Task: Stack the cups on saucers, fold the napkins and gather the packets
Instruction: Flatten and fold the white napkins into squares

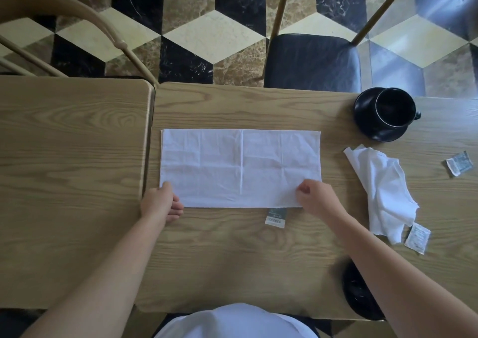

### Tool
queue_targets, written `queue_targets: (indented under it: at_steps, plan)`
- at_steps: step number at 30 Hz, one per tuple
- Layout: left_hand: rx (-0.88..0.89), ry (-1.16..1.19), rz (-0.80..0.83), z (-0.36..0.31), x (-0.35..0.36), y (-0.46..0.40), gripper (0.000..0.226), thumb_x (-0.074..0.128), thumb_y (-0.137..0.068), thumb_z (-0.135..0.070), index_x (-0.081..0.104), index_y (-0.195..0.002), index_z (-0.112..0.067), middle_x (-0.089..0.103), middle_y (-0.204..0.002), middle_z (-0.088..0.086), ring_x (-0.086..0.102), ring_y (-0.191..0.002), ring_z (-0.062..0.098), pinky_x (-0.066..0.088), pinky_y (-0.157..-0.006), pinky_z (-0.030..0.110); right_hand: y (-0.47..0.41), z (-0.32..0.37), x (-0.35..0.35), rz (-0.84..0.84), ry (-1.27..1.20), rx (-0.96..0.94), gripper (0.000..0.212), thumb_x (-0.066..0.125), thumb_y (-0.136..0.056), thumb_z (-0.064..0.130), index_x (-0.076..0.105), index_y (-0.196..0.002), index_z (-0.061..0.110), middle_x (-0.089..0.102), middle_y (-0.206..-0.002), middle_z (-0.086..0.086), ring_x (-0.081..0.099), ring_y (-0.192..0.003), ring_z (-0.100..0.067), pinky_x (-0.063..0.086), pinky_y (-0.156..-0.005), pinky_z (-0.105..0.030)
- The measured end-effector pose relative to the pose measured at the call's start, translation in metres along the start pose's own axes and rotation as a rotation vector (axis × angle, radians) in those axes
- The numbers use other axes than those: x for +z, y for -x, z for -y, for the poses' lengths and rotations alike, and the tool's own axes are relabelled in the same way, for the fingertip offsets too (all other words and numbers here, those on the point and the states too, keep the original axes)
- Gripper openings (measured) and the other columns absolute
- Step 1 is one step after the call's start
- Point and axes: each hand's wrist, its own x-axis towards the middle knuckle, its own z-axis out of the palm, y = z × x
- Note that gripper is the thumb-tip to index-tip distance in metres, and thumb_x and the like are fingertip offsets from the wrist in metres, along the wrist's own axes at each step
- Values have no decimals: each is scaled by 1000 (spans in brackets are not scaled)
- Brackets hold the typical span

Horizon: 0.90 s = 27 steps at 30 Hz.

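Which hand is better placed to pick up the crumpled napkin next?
The right hand, probably: the crumpled napkin lies just to its right, while the left hand is at the flat napkin's far corner.

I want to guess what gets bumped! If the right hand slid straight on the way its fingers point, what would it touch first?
The right hand points left along the near edge of the flat napkin, so it would probably just slide over napkin first, then meet the left hand at the other corner.
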Motion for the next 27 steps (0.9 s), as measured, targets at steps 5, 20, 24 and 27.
queue_targets:
  at_steps: [5, 20, 24, 27]
  plan:
    - [-360, 506, 212, 21, 51, 45, 32, 49, -96, -30, 55, -76, -6, 64, -67, 18, 58, -58, 30, 51, -46, 31, -59, 53, -45, -375, 23, -336, 19, 60, -90, 10, 67, -107, 13, 70, -109, -5, 61, -102, -26, 49, -81, -36]
    - [-215, 668, 95, -20, 102, 81, 11, 52, -89, -11, 63, -89, -10, 65, -95, 14, 62, -79, 29, 57, -74, 39, -95, 118, -83, 123, 434, -397, 23, 61, -84, 30, 50, -72, 13, 48, -73, -3, 45, -71, -26, 28, -58, -33]
    - [183, 751, 159, -85, 64, 81, 30, 44, -86, -12, 64, -108, -8, 69, -97, 13, 68, -82, 30, 60, -62, 41, -48, 128, -114, -7, -68, -400, 23, 64, -83, 31, 57, -76, 10, 46, -63, 4, 41, -57, -17, 27, -52, -30]
    - [444, 735, 168, -128, 36, 92, 31, 47, -84, -16, 63, -110, -9, 67, -97, 9, 65, -82, 24, 54, -53, 27, -4, 121, -117, -95, -319, -416, 27, 67, -81, 36, 59, -76, 12, 49, -60, 10, 46, -58, -13, 32, -56, -32]
